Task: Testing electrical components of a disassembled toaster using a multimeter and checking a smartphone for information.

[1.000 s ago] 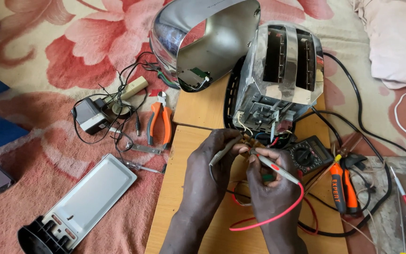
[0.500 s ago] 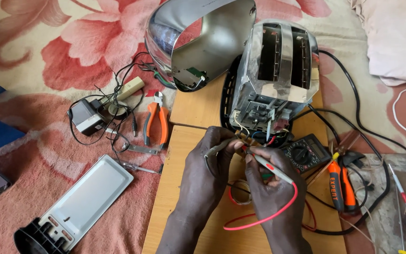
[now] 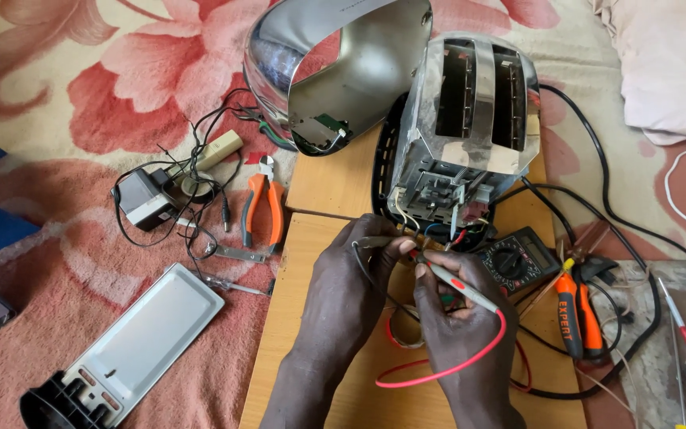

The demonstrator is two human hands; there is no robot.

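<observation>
1. I am watching the toaster (image 3: 470, 119) standing stripped of its shell on the board (image 3: 335, 183); everything below is placed from it.
2. My left hand (image 3: 351, 278) is sitting just in front of the toaster's open base, fingers curled and pinching a black probe (image 3: 375, 241) whose tip is pointing at the wiring there.
3. My right hand (image 3: 458, 318) is lying beside the left, also just in front of the toaster, closed in a pen grip around a red probe (image 3: 454, 282); its tip is nearly meeting the black one.
4. A red lead (image 3: 446, 369) is looping from that probe, nearer to me than the toaster.
5. The meter (image 3: 518, 258) is lying in front of the toaster, to the right, touching the board's edge.
6. The shell (image 3: 343, 71) is tilting against the toaster's left side.
7. The pliers (image 3: 263, 206) are resting left of the toaster, off the board.
8. A screwdriver (image 3: 577, 318) is lying beyond the meter, well right of the toaster.
</observation>
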